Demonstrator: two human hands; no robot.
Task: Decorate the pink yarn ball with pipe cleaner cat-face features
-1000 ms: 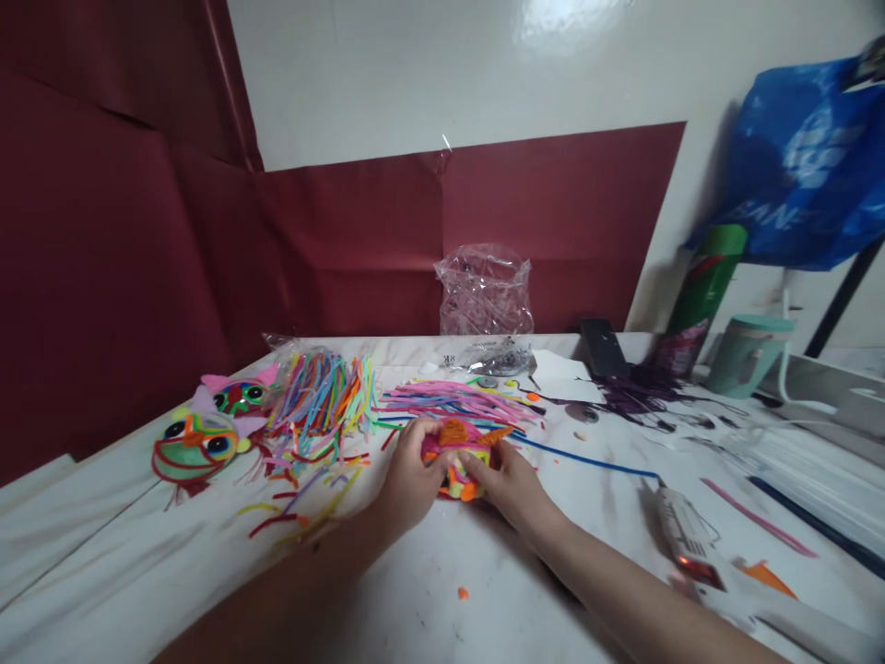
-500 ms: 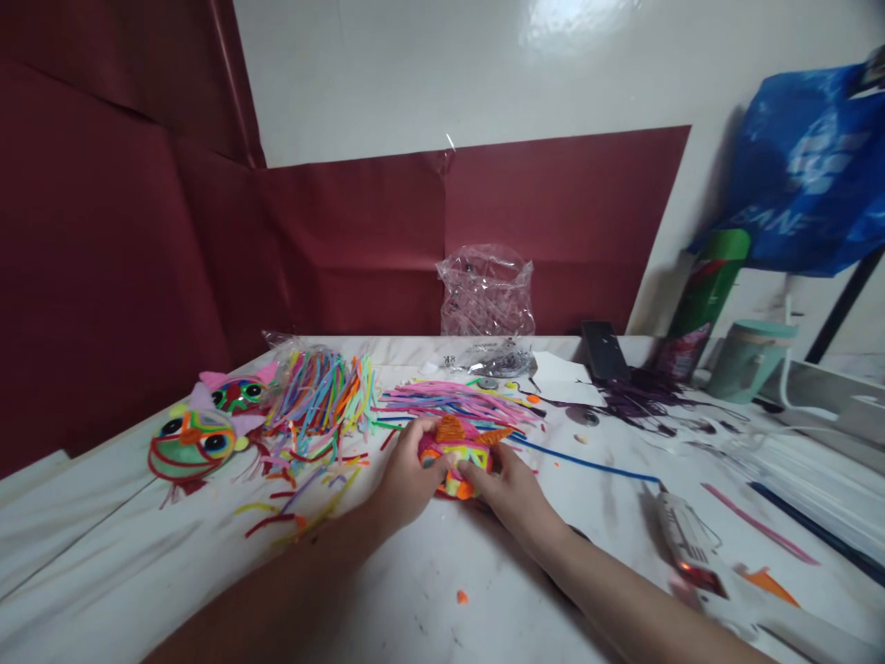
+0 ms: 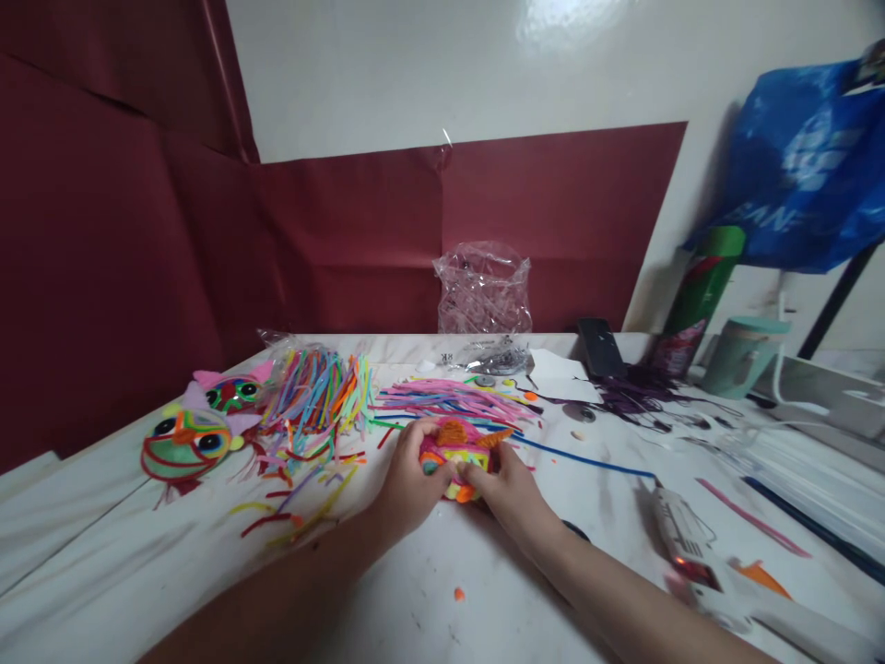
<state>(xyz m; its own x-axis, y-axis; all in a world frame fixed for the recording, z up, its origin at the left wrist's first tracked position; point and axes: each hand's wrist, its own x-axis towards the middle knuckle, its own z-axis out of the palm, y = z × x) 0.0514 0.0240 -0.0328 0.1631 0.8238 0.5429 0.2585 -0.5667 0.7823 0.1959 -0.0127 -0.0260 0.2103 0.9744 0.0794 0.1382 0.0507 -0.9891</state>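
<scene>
A small craft ball (image 3: 457,448) wrapped in pink, orange and yellow fuzzy wire sits on the white bench (image 3: 442,609), near its middle, pressed between both hands. The left hand (image 3: 409,484) curls around its left side, fingers closed on it; the right hand (image 3: 510,489) grips the right side, its thumb on the lower front by an orange bit. Both hands are narrow and closed on the ball, neither one spread. The trim looks loosely fixed, so a hard squeeze could shift the wire or knock off the orange ear on top. A glue gun (image 3: 681,539) lies just beside the right forearm with a red light showing; a sideways sweep of that arm could brush it. Behind the ball lie a spread of pink strips (image 3: 453,398) and a bunch of mixed colored strips (image 3: 318,392). Two finished faces (image 3: 185,441) rest at the far left.
</scene>
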